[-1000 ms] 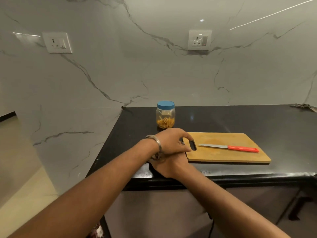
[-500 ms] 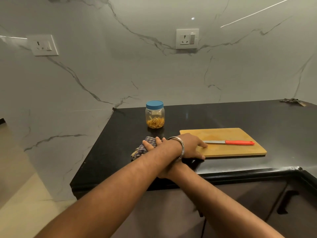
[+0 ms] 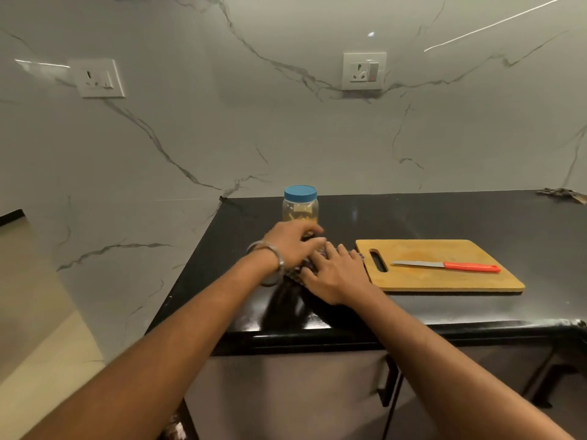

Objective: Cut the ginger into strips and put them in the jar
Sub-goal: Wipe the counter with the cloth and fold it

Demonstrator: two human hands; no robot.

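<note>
Just behind both hands, clear plastic jar with blue lid (image 3: 300,207) holding ginger strips on black tabletop (image 3: 444,217), left hand (image 3: 293,244) and right hand (image 3: 336,274) flat-fingered on checked cloth (image 3: 297,272), red-handled knife (image 3: 451,266) on wooden cutting board (image 3: 444,281) beside right hand.

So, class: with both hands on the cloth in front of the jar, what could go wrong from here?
1. The left hand works right in front of the jar; a forward push could knock it over.
2. The cloth lies beside the cutting board; the right hand could nudge the board and send the loose knife sliding.
</note>
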